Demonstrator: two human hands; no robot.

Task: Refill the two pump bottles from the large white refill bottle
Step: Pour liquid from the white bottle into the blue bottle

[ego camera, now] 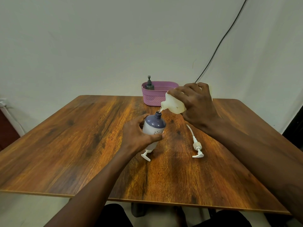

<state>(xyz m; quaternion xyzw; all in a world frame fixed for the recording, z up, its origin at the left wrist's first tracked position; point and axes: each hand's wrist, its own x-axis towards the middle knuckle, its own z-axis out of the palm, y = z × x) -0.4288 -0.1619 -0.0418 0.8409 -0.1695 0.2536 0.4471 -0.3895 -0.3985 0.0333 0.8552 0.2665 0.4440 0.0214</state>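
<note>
Left hand round uncapped purple bottle

on the table, the basket holding a pump bottle stands behind the uncapped bottle.

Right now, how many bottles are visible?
3: purple-topped bottle in the left hand, white refill bottle in the right hand, dark pump bottle in the pink basket; others may hide inside.
</note>
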